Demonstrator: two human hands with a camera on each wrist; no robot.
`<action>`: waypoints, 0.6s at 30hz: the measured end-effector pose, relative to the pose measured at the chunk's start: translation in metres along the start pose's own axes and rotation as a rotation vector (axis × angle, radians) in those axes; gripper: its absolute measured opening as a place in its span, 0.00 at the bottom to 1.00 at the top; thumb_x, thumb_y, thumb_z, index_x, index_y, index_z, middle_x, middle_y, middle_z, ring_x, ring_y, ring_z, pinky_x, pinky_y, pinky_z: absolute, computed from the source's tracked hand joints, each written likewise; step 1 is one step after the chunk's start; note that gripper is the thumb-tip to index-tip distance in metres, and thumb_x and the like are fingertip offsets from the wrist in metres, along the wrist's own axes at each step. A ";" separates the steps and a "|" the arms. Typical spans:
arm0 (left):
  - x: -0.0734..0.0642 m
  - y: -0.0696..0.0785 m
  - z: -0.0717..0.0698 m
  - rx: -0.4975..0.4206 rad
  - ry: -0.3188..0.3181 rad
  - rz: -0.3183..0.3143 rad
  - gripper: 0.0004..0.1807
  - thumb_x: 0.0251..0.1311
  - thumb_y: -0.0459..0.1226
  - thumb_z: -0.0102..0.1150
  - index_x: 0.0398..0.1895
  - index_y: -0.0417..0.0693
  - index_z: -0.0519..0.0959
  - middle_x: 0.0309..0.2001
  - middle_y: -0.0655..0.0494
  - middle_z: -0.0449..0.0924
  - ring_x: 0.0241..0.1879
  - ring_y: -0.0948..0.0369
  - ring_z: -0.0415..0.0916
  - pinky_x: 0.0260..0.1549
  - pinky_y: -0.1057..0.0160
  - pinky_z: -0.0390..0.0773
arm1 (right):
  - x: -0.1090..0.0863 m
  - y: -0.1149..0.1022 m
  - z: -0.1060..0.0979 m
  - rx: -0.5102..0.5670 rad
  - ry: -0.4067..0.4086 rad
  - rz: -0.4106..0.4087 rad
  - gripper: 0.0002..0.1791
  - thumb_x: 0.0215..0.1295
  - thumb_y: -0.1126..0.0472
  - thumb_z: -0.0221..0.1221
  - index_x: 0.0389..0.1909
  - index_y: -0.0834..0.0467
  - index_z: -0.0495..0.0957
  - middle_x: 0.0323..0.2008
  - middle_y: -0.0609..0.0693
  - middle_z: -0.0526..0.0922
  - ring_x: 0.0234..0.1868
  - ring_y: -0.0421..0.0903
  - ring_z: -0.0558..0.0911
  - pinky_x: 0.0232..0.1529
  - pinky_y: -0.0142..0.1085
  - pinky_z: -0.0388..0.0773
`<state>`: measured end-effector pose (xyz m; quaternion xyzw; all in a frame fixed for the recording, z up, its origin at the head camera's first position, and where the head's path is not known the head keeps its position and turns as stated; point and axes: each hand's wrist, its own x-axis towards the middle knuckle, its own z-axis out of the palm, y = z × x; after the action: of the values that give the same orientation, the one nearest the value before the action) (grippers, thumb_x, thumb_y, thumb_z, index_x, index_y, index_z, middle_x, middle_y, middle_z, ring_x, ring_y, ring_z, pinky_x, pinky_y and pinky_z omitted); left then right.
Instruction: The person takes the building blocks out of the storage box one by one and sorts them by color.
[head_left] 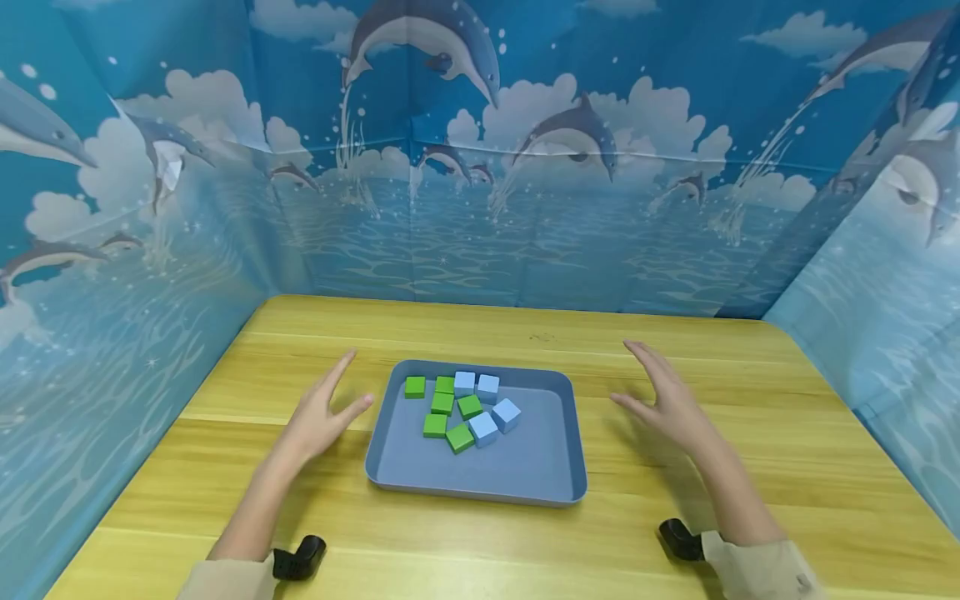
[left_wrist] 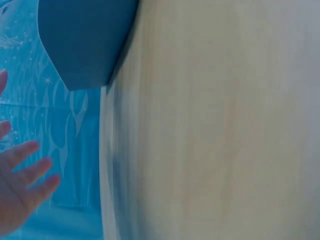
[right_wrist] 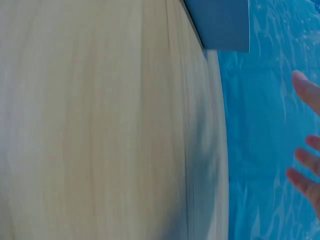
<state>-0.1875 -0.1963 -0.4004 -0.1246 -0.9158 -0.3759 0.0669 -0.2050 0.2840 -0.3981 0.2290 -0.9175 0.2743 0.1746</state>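
Here, I see the left hand (head_left: 317, 423) and right hand (head_left: 672, 407) wide, each near but apart from the tray (head_left: 517, 471) of 10 blocks (head_left: 460, 438).

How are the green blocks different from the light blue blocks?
There are six green blocks but four light blue blocks. The green blocks sit mostly left in the cluster; the light blue blocks sit mostly right. The green blocks are vivid in color, the light blue blocks pale. Both kinds lie in the same gray-blue tray.
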 end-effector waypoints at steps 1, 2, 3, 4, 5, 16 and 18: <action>-0.001 0.001 0.001 -0.084 0.002 0.002 0.39 0.60 0.49 0.55 0.71 0.55 0.49 0.67 0.41 0.55 0.63 0.41 0.56 0.57 0.39 0.60 | 0.002 -0.001 0.003 0.031 0.018 -0.019 0.44 0.51 0.65 0.66 0.68 0.59 0.55 0.62 0.67 0.61 0.58 0.65 0.64 0.51 0.59 0.67; -0.003 0.001 0.003 -0.155 0.003 0.000 0.39 0.59 0.47 0.57 0.71 0.54 0.51 0.65 0.40 0.59 0.61 0.41 0.60 0.56 0.42 0.64 | 0.004 -0.003 0.006 0.064 0.027 -0.031 0.44 0.50 0.67 0.66 0.68 0.59 0.56 0.61 0.66 0.63 0.57 0.64 0.66 0.49 0.57 0.69; -0.004 0.002 0.004 -0.216 0.004 -0.005 0.38 0.58 0.45 0.58 0.70 0.52 0.54 0.63 0.39 0.62 0.58 0.41 0.63 0.54 0.45 0.68 | 0.006 -0.005 0.008 0.098 0.032 -0.035 0.44 0.49 0.69 0.66 0.67 0.59 0.56 0.60 0.65 0.65 0.55 0.63 0.68 0.47 0.55 0.72; -0.005 0.002 0.005 -0.274 0.002 -0.015 0.37 0.57 0.43 0.60 0.69 0.51 0.56 0.61 0.38 0.64 0.56 0.42 0.67 0.51 0.48 0.72 | 0.007 -0.007 0.011 0.139 0.031 -0.031 0.43 0.49 0.70 0.66 0.67 0.58 0.57 0.59 0.64 0.66 0.54 0.62 0.70 0.45 0.54 0.74; -0.006 0.003 0.006 -0.323 -0.001 -0.029 0.36 0.56 0.42 0.61 0.68 0.50 0.58 0.59 0.38 0.66 0.54 0.42 0.69 0.49 0.51 0.74 | 0.008 -0.009 0.013 0.182 0.026 -0.022 0.43 0.50 0.70 0.66 0.67 0.58 0.58 0.59 0.63 0.67 0.53 0.61 0.71 0.44 0.52 0.75; -0.015 0.001 0.013 -0.523 -0.083 -0.130 0.33 0.53 0.35 0.63 0.63 0.42 0.64 0.52 0.39 0.71 0.45 0.51 0.77 0.38 0.65 0.79 | 0.025 -0.033 0.038 0.526 -0.128 0.054 0.37 0.54 0.67 0.63 0.65 0.56 0.60 0.53 0.64 0.71 0.52 0.60 0.73 0.49 0.44 0.75; -0.015 -0.001 0.015 -0.562 -0.098 -0.140 0.33 0.52 0.34 0.63 0.63 0.41 0.64 0.52 0.38 0.70 0.43 0.54 0.78 0.38 0.62 0.80 | 0.028 -0.036 0.042 0.536 -0.163 0.066 0.36 0.54 0.67 0.62 0.65 0.55 0.61 0.53 0.63 0.71 0.52 0.59 0.74 0.49 0.45 0.75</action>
<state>-0.1733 -0.1891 -0.4146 -0.0927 -0.7843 -0.6121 -0.0406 -0.2182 0.2234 -0.4031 0.2584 -0.8301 0.4935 0.0243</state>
